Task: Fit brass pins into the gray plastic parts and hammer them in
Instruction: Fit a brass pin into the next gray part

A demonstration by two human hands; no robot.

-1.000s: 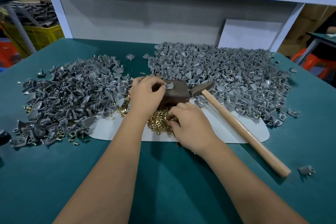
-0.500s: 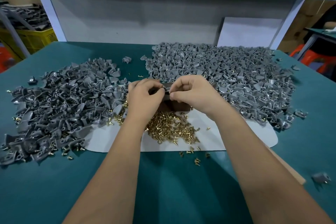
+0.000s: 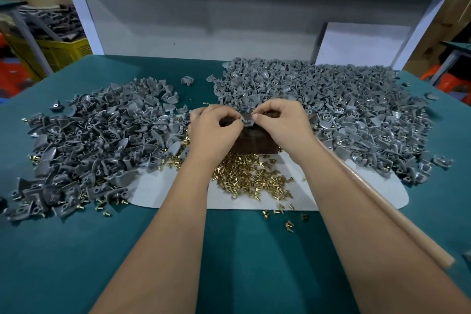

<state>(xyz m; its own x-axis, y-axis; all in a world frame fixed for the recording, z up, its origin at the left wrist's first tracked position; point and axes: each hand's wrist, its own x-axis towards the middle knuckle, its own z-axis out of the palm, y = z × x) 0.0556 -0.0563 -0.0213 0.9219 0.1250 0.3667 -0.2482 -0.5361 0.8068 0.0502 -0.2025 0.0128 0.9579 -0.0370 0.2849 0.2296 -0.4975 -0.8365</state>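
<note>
A single gray plastic part (image 3: 246, 120) rests on top of a dark brown block (image 3: 254, 144) at the table's middle. My left hand (image 3: 214, 130) pinches the part from the left. My right hand (image 3: 283, 122) meets it from the right with thumb and forefinger pressed together at the part; any pin between them is too small to see. Loose brass pins (image 3: 249, 177) lie heaped on a white mat (image 3: 382, 186) just in front of the block. The hammer's wooden handle (image 3: 397, 214) lies under my right forearm, its head hidden.
A big heap of gray parts (image 3: 344, 107) covers the right back of the green table (image 3: 63, 250). A second heap (image 3: 96, 143), mixed with brass pins, lies on the left. A white shelf frame (image 3: 81, 7) stands behind. Yellow crate (image 3: 61, 52) far left.
My right hand left the brass pin pile and came up to the gray part on the block, where it now meets my left hand. The left hand stayed at the part.
</note>
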